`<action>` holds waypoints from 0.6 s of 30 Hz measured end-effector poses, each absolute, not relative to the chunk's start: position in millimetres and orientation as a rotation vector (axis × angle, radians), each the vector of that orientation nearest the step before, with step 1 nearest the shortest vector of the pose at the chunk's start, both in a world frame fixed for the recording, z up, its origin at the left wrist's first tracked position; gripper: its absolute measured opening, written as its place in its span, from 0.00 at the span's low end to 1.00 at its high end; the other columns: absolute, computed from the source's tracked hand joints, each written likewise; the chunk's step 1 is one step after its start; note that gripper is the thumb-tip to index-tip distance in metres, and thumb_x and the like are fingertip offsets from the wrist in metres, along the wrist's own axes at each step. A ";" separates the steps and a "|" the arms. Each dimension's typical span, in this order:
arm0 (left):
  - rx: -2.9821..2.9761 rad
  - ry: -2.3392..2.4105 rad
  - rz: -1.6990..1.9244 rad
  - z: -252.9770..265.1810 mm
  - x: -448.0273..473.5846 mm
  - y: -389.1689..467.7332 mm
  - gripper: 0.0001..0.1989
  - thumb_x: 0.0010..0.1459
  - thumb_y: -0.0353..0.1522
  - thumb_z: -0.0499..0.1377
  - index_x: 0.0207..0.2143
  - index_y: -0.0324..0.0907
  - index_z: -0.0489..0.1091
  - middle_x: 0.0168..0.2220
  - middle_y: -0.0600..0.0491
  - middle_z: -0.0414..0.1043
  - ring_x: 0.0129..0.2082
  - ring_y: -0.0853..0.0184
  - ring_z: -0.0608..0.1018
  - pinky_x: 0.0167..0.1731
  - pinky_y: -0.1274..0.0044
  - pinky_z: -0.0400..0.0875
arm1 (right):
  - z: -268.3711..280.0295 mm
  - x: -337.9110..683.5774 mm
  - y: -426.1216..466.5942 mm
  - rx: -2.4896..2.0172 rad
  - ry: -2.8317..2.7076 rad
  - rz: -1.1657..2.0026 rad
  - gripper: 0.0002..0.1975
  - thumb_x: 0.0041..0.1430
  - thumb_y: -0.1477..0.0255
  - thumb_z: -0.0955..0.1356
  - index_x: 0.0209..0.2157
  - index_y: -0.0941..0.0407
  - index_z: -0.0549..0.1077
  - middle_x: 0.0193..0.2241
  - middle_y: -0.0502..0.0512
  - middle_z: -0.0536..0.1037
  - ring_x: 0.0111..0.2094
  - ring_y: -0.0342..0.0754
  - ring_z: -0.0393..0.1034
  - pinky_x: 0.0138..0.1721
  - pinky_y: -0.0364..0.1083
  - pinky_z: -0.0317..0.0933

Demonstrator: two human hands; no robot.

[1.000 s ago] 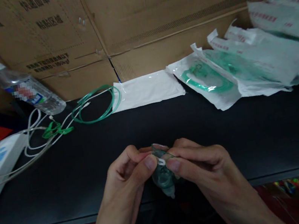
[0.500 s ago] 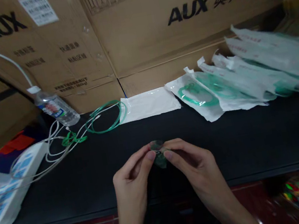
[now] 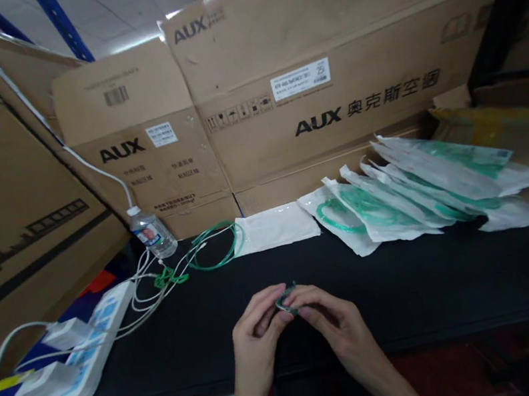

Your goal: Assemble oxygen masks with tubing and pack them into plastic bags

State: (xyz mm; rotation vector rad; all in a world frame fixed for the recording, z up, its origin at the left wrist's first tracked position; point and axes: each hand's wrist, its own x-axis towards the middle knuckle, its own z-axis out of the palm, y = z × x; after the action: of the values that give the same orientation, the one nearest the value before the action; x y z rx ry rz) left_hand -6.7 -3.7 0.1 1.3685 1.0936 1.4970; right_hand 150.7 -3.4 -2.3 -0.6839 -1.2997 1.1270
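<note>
My left hand (image 3: 259, 334) and my right hand (image 3: 336, 321) meet low over the black table, fingers curled in. Between the fingertips of both is a small dark green translucent piece (image 3: 284, 300) with a curved rim. The fingers hide part of it, and I cannot make out what it is. Beyond the hands lies a flat white packet (image 3: 277, 229). A loop of green tubing (image 3: 215, 266) rests at its left end. To the right, several clear-and-white pouches (image 3: 360, 239) with green tubing inside lie overlapping.
Cardboard boxes (image 3: 257, 152) wall off the back of the black table (image 3: 413, 295). At left are a power strip (image 3: 100, 340) with plugs, white cables (image 3: 141, 306), a green tangled cord (image 3: 169, 278) and a clear water bottle (image 3: 163, 240). A yellowish-brown package (image 3: 528, 133) sits at right.
The head view has tilted up and shows more of the boxes and ceiling. The green piece has turned between the fingers and now shows a curved rim. Both hands still pinch it.
</note>
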 end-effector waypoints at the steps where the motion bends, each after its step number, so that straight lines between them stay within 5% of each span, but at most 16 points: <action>1: 1.396 1.083 1.494 -0.1 -6.8 -4.4 0.10 0.54 0.37 0.72 0.38 0.43 0.85 0.45 0.42 0.83 0.48 0.52 0.84 0.48 0.67 0.82 | -1.9 151.7 -3.5 -0.687 -1.309 1.119 0.10 0.65 0.63 0.72 0.35 0.52 0.83 0.39 0.57 0.86 0.46 0.52 0.80 0.54 0.49 0.70; 12: 1.624 1.042 1.469 -6.2 -12.5 -8.8 0.10 0.56 0.31 0.70 0.42 0.44 0.84 0.43 0.42 0.83 0.44 0.55 0.85 0.44 0.71 0.83 | 0.3 163.6 -2.0 -0.720 -1.480 1.205 0.08 0.63 0.62 0.74 0.41 0.46 0.86 0.39 0.56 0.85 0.45 0.53 0.79 0.47 0.49 0.72; 18: 1.916 0.964 1.618 -9.9 -16.1 -2.4 0.16 0.56 0.28 0.71 0.48 0.48 0.82 0.41 0.46 0.84 0.41 0.56 0.86 0.42 0.70 0.84 | 1.5 168.2 11.1 -0.667 -1.552 1.207 0.10 0.67 0.59 0.70 0.39 0.41 0.86 0.35 0.54 0.86 0.45 0.55 0.80 0.64 0.61 0.59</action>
State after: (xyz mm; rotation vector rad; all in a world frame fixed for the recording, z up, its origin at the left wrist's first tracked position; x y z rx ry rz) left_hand -16.1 -2.4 -9.9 1.9164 0.9643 1.6179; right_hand 168.2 11.1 1.5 -0.6671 -1.5522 1.2067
